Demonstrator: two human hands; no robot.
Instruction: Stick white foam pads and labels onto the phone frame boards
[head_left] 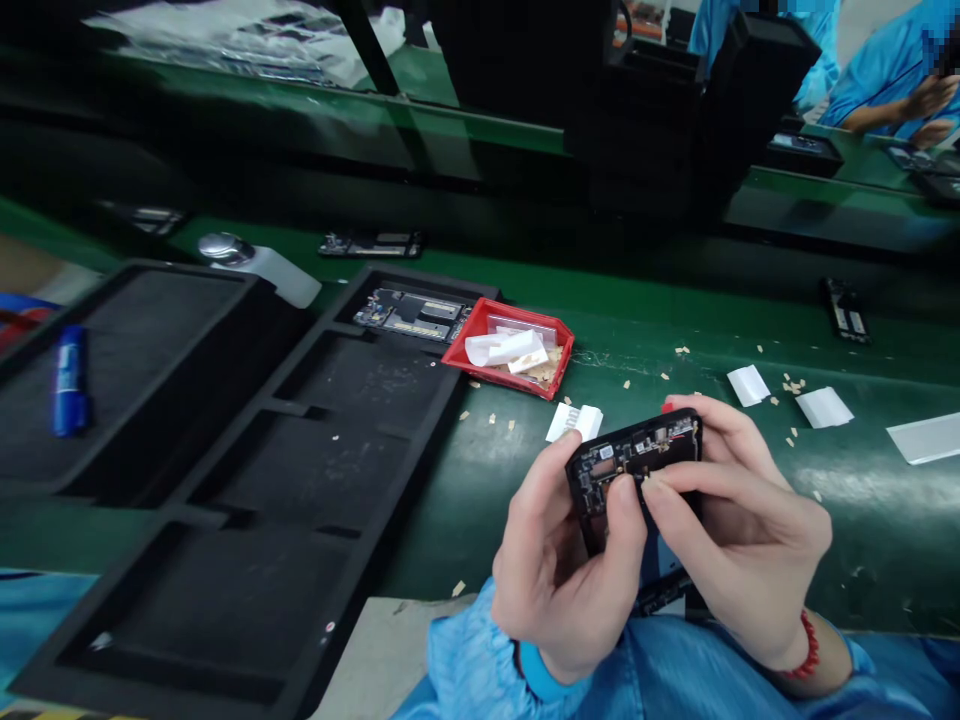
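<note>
Both my hands hold a black phone board upright over the green bench, its circuit side facing me. My left hand grips its lower left side, thumb pressed on the face. My right hand wraps the right edge, with its index finger lying across the board's middle. The board's lower part is hidden behind my fingers. A small white strip lies on the bench just beyond the board.
A black foam tray with several recesses sits at left, holding another board at its far end. A red bin holds white scraps. White paper pieces lie right. A blue marker rests far left. A co-worker's sleeve shows top right.
</note>
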